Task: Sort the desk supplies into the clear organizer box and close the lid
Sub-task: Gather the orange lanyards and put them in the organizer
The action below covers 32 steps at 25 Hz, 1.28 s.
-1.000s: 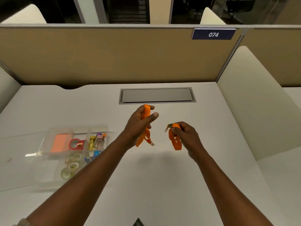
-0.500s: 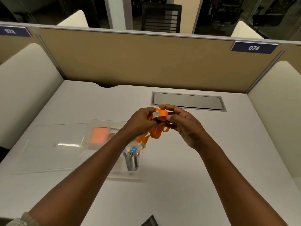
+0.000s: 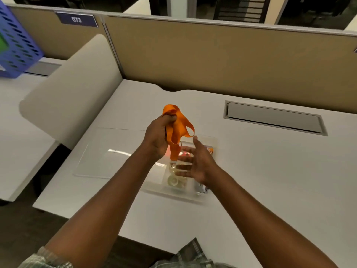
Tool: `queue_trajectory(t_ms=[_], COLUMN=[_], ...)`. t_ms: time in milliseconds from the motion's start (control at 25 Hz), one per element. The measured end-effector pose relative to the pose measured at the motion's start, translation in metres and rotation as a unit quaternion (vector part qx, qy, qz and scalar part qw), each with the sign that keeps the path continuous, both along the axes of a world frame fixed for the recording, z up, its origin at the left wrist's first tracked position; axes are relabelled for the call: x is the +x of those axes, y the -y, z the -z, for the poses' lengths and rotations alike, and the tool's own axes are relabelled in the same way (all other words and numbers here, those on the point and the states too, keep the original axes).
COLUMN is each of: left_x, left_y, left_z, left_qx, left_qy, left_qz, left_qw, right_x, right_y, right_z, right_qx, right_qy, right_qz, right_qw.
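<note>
Head view | left hand (image 3: 156, 138) fingers clamped on orange lanyard (image 3: 177, 122) over clear organizer box (image 3: 170, 193) | right hand (image 3: 199, 161) fingers apart | box holds tape rolls (image 3: 172, 180)

Both forearms uncovered from grip back nearly to elbow. Bare left hand (image 3: 157, 136), bare right hand (image 3: 197, 161). Well behind grip, left sleeve (image 3: 44, 258): bunched cuff, muted green-grey plaid, pale lines. Between arms, nearer wearer than grip, shirt front (image 3: 193, 254): same plaid, darker check.
</note>
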<state>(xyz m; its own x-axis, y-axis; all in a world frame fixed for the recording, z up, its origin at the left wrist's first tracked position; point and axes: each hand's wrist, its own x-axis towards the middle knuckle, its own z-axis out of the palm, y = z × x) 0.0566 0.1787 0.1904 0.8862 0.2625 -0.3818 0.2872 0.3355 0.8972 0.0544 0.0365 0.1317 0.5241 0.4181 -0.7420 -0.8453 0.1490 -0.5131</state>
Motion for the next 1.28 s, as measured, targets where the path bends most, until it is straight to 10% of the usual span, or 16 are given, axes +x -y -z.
queue_trajectory(t_ms=[160,680,1080,1280], left_x=[-0.006,-0.027,-0.011,0.011], left_y=[-0.030,-0.068,-0.088,-0.089], left_z=[0.022,0.103,0.112,0.124], left_qx=[-0.063,0.385,0.477,0.602], left_qy=[0.012,-0.072,-0.251,-0.134], left_qz=[-0.072,0.048,0.266,0.190], left_qw=[0.995,0.919,0.799,0.764], right_x=[-0.004,0.017,0.032,0.031], right_y=[-0.049,-0.104,-0.095,-0.083], right_z=[0.020,0.043,0.037,0.046], right_qx=[0.089,-0.018,-0.197,-0.287], right_qy=[-0.113,-0.066,0.032,0.158], right_qz=[0.057,-0.006,-0.206,-0.189], right_qw=[0.988,0.998,0.958,0.926])
